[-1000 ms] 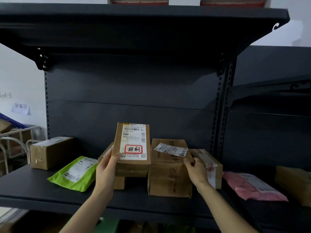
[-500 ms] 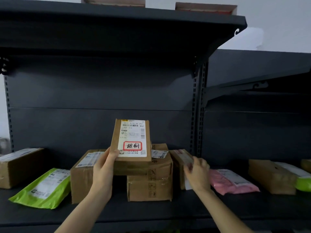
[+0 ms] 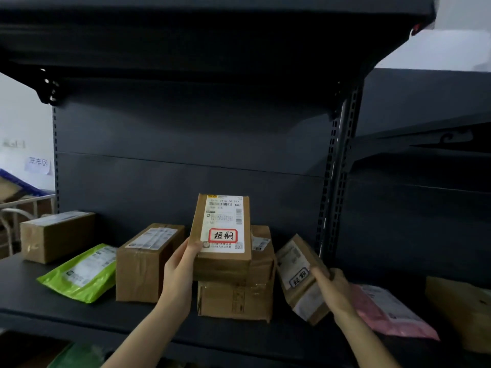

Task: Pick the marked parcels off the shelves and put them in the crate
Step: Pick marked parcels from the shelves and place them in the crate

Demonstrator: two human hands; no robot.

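The right hand [image 3: 332, 288] has now tipped a small brown parcel [image 3: 300, 277] up off the shelf [image 3: 93, 320]. Its label shows a blue mark. The fingers [image 3: 321, 276] curl round the parcel's right edge. The left hand [image 3: 180, 272] still grips the red-marked parcel [image 3: 221, 235], held up at 10 o'clock from the small one. Both look ready for the crate, which is not in sight.
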